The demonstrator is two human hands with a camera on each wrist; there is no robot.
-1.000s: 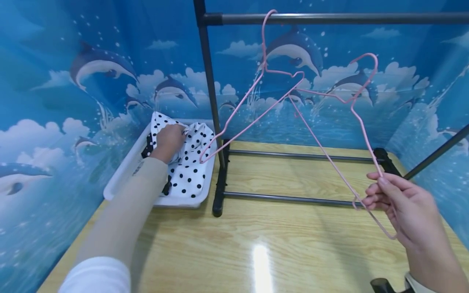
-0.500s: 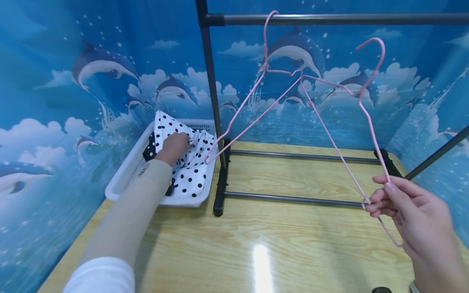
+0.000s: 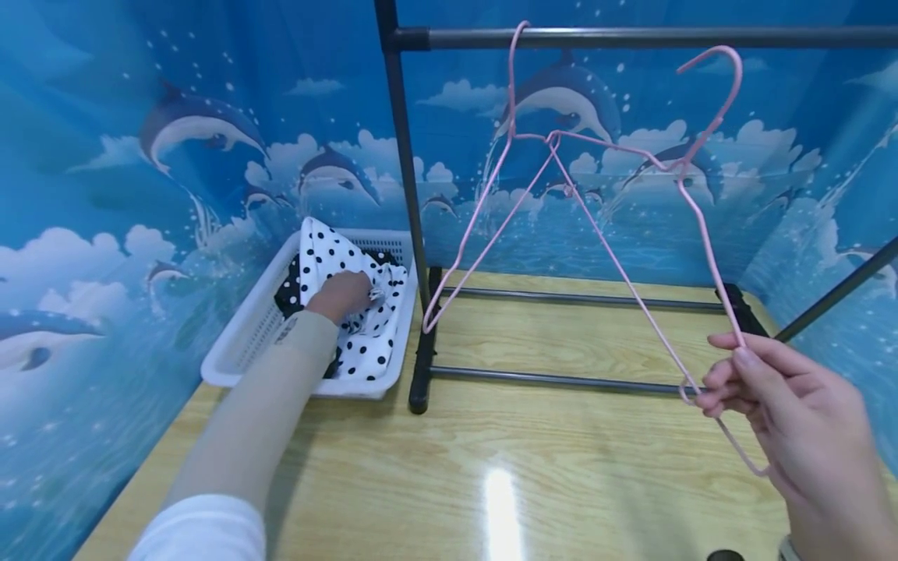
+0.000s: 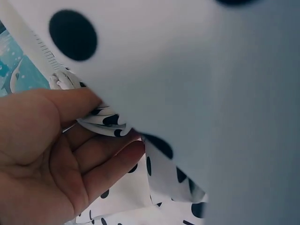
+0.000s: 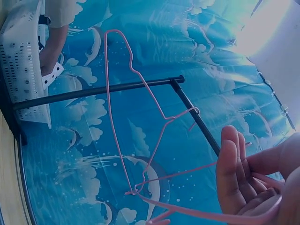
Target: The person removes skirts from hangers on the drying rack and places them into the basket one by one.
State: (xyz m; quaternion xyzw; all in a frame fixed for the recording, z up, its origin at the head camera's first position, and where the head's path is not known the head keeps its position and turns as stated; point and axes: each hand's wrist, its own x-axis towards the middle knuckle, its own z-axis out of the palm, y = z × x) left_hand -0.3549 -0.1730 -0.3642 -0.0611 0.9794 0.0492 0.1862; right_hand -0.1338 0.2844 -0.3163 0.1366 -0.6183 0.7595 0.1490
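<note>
My left hand (image 3: 344, 296) reaches into a white basket (image 3: 372, 387) on the left. It pinches a bunched part of a white cloth garment with black dots (image 3: 365, 354); the left wrist view shows thumb and fingers (image 4: 115, 176) on the gathered fabric. At the right, my right hand (image 3: 807, 413) holds a pink hanger (image 3: 708, 234) near its lower corner, hook upward. A second pink hanger (image 3: 484, 206) hangs by its hook from the rack's top bar (image 3: 631, 37). The two hangers' near corners appear to meet or overlap.
The dark metal rack has a left upright (image 3: 403, 148) just beside the basket and lower bars (image 3: 547, 379) close to the wooden tabletop (image 3: 421, 483). A blue dolphin-print curtain (image 3: 105, 195) encloses the back and sides. Another black dotted cloth (image 3: 288, 292) lies in the basket.
My left hand has shifted slightly right and toward me within the basket, drawing the garment along. The held hanger's hook has risen. The hanging hanger has turned, its lower corner swinging right.
</note>
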